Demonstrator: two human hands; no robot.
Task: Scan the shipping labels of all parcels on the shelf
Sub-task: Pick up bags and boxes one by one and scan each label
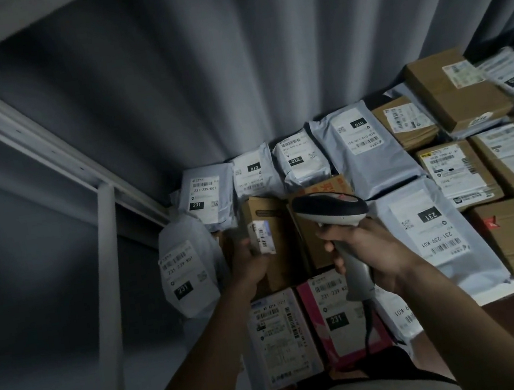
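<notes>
Dim grey curtain folds [232, 76] hang behind a white metal shelf frame [104, 249], and parcels crowd the shelf board from the upright post across to the right edge of the head view.

Right of the post I count two hands. The left hand [252, 266] has its fingers curled around the lower edge of a tall brown cardboard box [272, 245], tipping its small white shipping label [263, 236] upward. The right hand [369, 250] wraps tightly round the grip of one grey-and-black handheld barcode scanner [334, 213], whose head sits just beside that label; its dark cable [368, 328] trails down past the wrist.

Grey plastic mailer bags number about eight that I can tell: one leaning beside the post [187, 270], four in the back row, a large one [432, 229] right of the scanner, and more far right, cut off by the edge. One pink mailer [339, 318] lies below the scanner, next to a white-labelled carton [280, 333]. Further brown boxes, about six, stack at the right [455, 90].

Print on most labels is too blurred to read beyond "231" and "010". A box behind the scanner is mostly hidden.
</notes>
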